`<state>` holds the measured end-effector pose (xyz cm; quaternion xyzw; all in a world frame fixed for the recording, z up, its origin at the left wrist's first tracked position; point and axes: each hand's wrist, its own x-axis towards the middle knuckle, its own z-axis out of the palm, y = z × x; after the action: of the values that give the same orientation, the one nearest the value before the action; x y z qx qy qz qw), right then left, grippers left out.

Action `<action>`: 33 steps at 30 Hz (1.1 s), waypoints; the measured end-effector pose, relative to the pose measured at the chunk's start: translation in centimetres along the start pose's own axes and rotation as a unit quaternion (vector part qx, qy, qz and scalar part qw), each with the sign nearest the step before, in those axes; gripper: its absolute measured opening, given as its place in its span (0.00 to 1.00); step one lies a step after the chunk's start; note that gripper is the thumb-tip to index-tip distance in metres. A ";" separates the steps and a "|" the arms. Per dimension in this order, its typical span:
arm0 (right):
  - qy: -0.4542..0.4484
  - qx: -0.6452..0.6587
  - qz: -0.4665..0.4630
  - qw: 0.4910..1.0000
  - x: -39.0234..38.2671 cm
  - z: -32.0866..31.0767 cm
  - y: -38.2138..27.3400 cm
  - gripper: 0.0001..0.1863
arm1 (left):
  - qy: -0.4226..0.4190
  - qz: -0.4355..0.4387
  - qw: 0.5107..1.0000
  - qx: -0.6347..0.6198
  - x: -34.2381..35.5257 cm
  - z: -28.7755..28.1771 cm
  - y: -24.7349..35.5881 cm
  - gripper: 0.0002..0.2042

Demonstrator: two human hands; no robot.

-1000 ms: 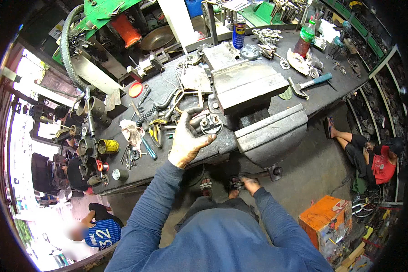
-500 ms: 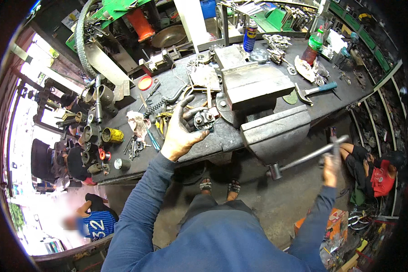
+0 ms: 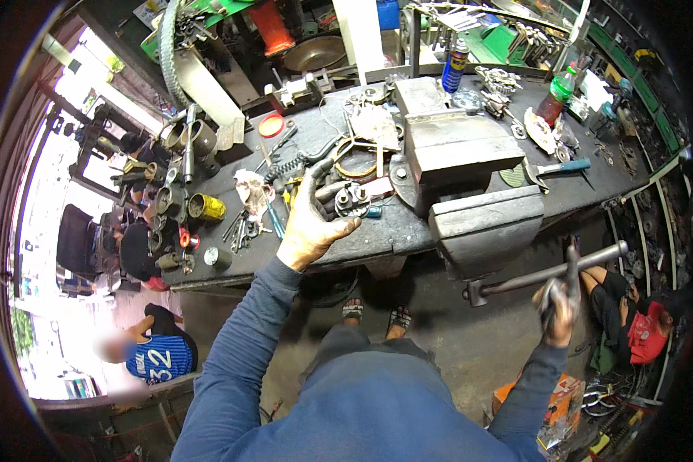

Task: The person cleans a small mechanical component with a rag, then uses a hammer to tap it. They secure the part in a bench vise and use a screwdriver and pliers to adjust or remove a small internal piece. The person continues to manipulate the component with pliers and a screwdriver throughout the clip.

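Left hand [image 3: 308, 231] held metal part [image 3: 352, 202]. I saw handle [image 3: 523, 277], axis eight-to-two, at twelve o'clock of nearer right hand [image 3: 560, 308]; couldn't tell those fingers' grip.

Between the wrists I see a plain blue long-sleeved top [image 3: 362, 412]. Its creased left sleeve [image 3: 239, 350] runs snugly up to the left hand [image 3: 312, 227], the matching right sleeve [image 3: 537, 389] to the right hand [image 3: 560, 308]. Grimy smudges mark the fingers. Lower, between the hands, I make out dark legwear [image 3: 350, 345] and open strapped sandals [image 3: 352, 310].
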<state>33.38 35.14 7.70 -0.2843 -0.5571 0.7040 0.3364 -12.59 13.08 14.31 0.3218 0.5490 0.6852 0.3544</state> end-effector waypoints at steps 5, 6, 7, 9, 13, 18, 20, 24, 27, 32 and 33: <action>0.008 -0.457 0.195 0.868 0.0 0.0 20.2 0.26 | -0.023 -0.014 1.000 0.009 0.4 0.6 -0.5 0.54; -0.105 -0.441 0.252 0.855 -0.9 5.0 22.6 0.25 | -0.020 -0.014 0.999 0.021 0.5 0.4 -0.8 0.54; -0.216 -0.358 0.295 0.859 -1.9 10.4 22.2 0.25 | -0.022 -0.013 0.999 0.033 0.6 0.5 -1.1 0.54; -0.366 -0.177 0.297 0.864 -3.4 17.7 15.3 0.25 | -0.011 -0.019 0.999 0.041 0.1 0.2 -0.8 0.54; -0.199 -0.097 0.012 0.975 -2.6 12.5 0.0 0.29 | 0.014 -0.024 1.000 0.015 -1.4 -0.6 -0.1 0.52; 0.191 -0.164 -0.032 0.967 1.5 -1.3 3.7 0.39 | -0.007 -0.016 0.997 -0.069 -0.9 -0.3 -0.7 0.48; 0.218 -0.251 0.062 0.941 0.8 -5.2 13.6 0.37 | -0.033 -0.026 0.993 -0.110 -0.3 0.6 -1.1 0.47; -0.216 -0.411 0.247 0.851 -0.5 12.0 20.1 0.23 | -0.031 -0.051 0.991 -0.122 -1.2 -0.3 -0.7 0.47; -0.332 -0.225 0.204 0.893 -1.4 17.4 9.8 0.27 | -0.021 -0.015 0.995 -0.098 -1.2 -0.7 -0.9 0.48; -0.012 0.075 -0.065 0.995 -0.2 5.5 1.9 0.30 | -0.005 -0.037 0.999 -0.007 -1.7 -1.1 0.4 0.53; 0.061 0.016 -0.003 0.998 0.1 1.2 5.6 0.27 | -0.016 -0.032 0.999 -0.019 -1.0 -0.4 0.7 0.53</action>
<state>31.48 33.61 2.47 -0.3195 -0.5254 0.6928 0.3766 -12.50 11.90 14.85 0.3084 0.5403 0.6786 0.3906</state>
